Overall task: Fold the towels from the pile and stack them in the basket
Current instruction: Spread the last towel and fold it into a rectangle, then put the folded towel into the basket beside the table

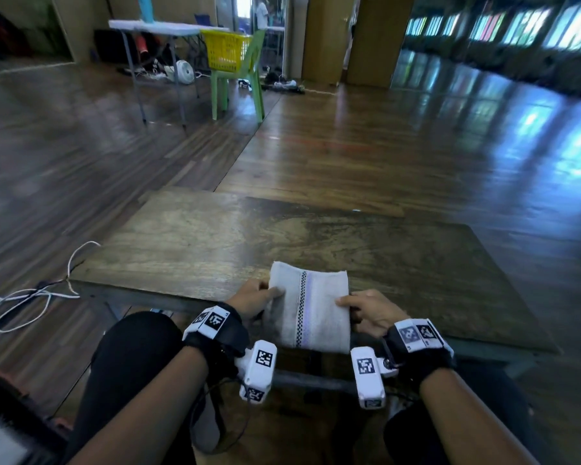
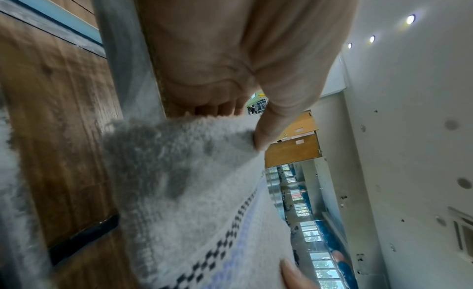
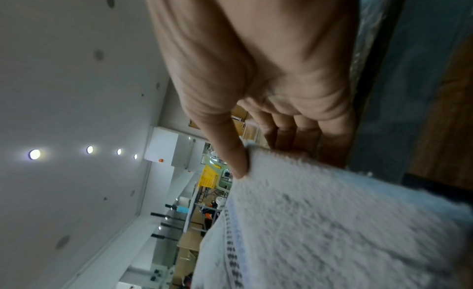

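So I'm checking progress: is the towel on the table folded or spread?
Folded: the towel is a narrow strip with a doubled near edge, held by both hands.

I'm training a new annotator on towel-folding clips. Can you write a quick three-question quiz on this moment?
1. True or false: only one hand grips the towel.
2. Multiple choice: where is the towel? A) flat in the middle of the wooden table; B) at the table's near edge, hanging partly over it; C) in the yellow basket.
3. Fill in: on each hand the ____ presses on the towel's top face, with the fingers curled beneath.

Key
1. False: the left hand grips its left side and the right hand its right side.
2. B. The yellow basket sits on a green chair far across the room.
3. Thumb.
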A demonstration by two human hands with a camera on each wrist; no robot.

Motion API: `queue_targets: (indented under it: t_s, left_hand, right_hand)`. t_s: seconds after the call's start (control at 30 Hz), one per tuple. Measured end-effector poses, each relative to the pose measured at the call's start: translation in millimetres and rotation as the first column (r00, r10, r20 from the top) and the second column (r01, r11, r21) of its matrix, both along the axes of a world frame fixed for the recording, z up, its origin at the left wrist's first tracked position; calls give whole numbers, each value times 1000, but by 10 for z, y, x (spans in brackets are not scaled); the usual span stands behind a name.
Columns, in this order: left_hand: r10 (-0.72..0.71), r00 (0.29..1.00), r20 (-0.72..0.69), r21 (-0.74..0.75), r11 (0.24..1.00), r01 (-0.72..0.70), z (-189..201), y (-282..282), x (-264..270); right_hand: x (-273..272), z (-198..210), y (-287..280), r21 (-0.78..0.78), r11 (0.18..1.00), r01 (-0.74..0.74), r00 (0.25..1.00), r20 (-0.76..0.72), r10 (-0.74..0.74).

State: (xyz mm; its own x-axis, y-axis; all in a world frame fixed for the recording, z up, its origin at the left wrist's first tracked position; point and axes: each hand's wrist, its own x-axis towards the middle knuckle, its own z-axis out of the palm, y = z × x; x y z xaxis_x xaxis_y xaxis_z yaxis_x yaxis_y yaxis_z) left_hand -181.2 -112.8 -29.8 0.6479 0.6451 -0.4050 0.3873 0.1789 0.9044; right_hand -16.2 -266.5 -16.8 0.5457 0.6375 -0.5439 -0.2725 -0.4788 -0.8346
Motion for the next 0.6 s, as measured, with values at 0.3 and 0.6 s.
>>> queue_targets:
  t_s: [0.3,0.6]
  left_hand:
    - [-47,972,229,82,996,29,893,-307,-279]
    - [13,921,389,124,990,-67,1676,-469,-542]
  right_hand:
    - [-327,1028,-434,215,976,40,994,86,-60]
    - [-546,1837,-530,335,942,-36,980,197,-32]
